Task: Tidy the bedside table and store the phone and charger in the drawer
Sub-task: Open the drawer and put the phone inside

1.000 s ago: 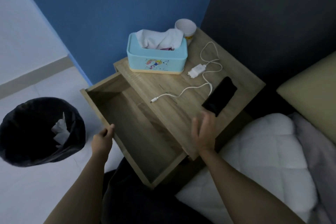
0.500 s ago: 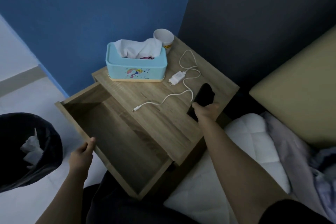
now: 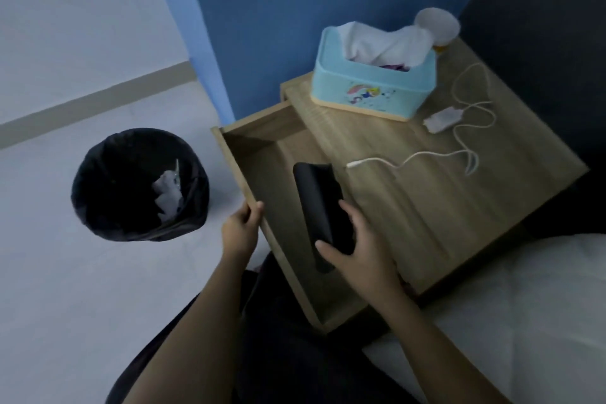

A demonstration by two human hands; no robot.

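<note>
Gripping the black phone over the open drawer, the right hand is closed around its lower end. Left hand clasps the drawer's front edge. Beyond the right hand, the charger lies on the table.

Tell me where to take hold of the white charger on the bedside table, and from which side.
Grip the charger by its blocky plug body, coming from above with fingers across its short sides. It lies flat on the bedside table with clear wood around it, while its thin cable loops loosely and would slip or trail; gather that afterwards.
</note>
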